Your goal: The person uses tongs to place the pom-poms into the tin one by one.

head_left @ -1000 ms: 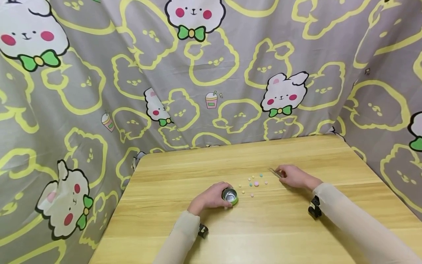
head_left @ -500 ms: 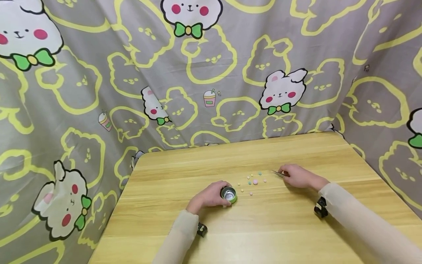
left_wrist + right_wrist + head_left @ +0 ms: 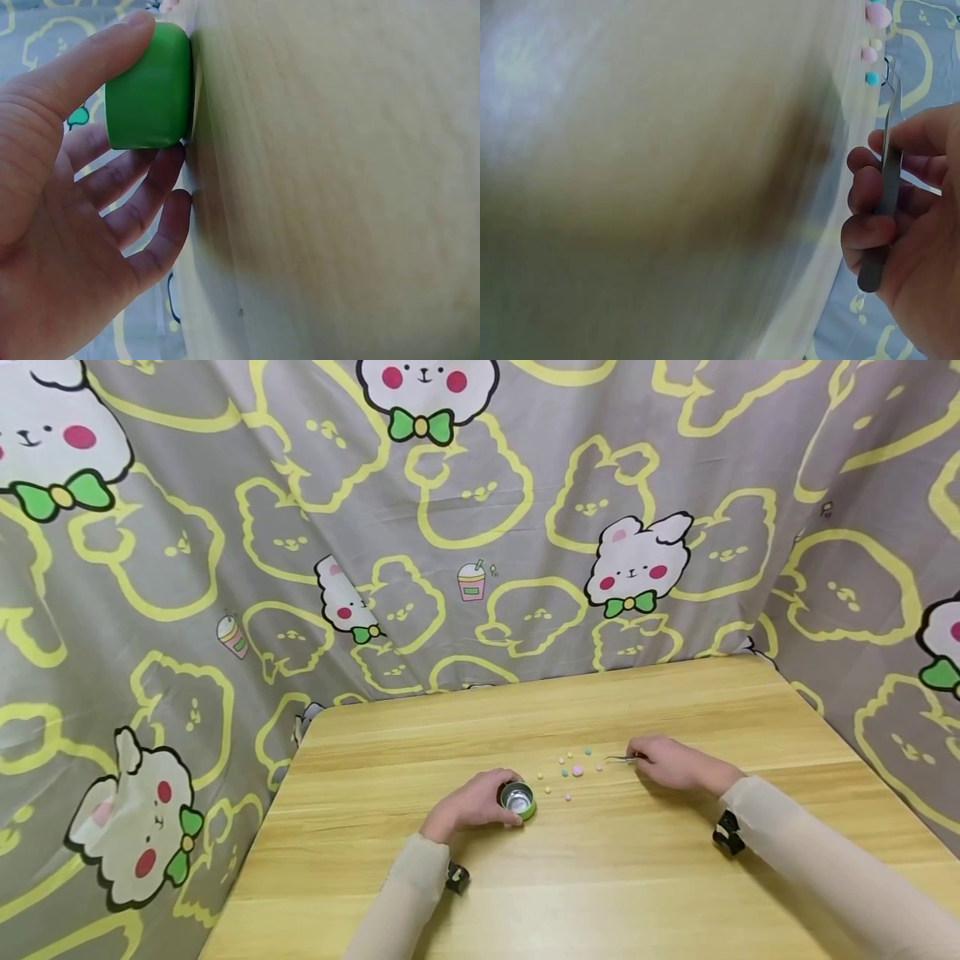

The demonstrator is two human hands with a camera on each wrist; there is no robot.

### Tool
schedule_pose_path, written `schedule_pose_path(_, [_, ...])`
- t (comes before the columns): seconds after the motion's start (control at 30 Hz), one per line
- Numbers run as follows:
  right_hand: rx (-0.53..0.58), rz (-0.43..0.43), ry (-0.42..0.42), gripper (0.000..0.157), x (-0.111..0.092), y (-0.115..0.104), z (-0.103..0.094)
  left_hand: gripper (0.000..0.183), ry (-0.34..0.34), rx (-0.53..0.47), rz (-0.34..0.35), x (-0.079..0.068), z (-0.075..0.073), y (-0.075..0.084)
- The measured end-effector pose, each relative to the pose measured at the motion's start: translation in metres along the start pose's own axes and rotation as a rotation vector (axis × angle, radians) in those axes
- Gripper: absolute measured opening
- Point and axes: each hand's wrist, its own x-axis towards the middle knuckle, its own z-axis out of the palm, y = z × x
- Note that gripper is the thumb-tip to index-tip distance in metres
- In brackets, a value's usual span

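My left hand (image 3: pixel 478 800) grips a small round green tin (image 3: pixel 518 801) standing upright on the table, its silvery inside facing up. In the left wrist view the thumb lies on one side of the green tin (image 3: pixel 150 90) and fingers curl round the other. My right hand (image 3: pixel 678 763) pinches metal tweezers (image 3: pixel 889 184) between thumb and fingers. Their thin tips point left, close to a small pink pompom (image 3: pixel 599 768). Several little pompoms in yellow, blue and pink lie between the hands, around a larger pink pompom (image 3: pixel 577 771).
A wood-grain table (image 3: pixel 570 877) carries everything. Behind it and along both sides hangs a grey curtain (image 3: pixel 450 527) printed with cartoon animals. Each wrist wears a black camera, such as the right wrist camera (image 3: pixel 727 833).
The tweezers have turned and come down leftward, with their tips now nearer the pompoms. My left hand keeps its grip on the tin. The head view has shifted slightly.
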Motion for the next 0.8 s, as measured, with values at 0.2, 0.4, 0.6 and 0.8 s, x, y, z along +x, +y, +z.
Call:
schedule_pose_path(0.2, [-0.01, 0.019, -0.023, 0.008, 0.0034, -0.0042, 0.0032, 0.052, -0.001, 0.007, -0.006, 0.0003, 0.0002, -0.0016])
schedule_pose_path(0.4, [-0.029, 0.011, -0.026, 0.008, 0.0058, -0.0061, 0.004, 0.053, 0.0, 0.01, 0.003, 0.0018, 0.0001, -0.0014])
schedule_pose_path(0.6, [-0.054, 0.013, -0.037, 0.007, 0.0078, -0.006, 0.0049, 0.054, -0.002, 0.008, 0.008, 0.0028, 0.0, -0.0017])
schedule_pose_path(0.8, [-0.062, 0.003, -0.035, 0.007, 0.0086, -0.0055, 0.0062, 0.055, 0.002, 0.005, -0.005, 0.0026, 0.0005, -0.0035])
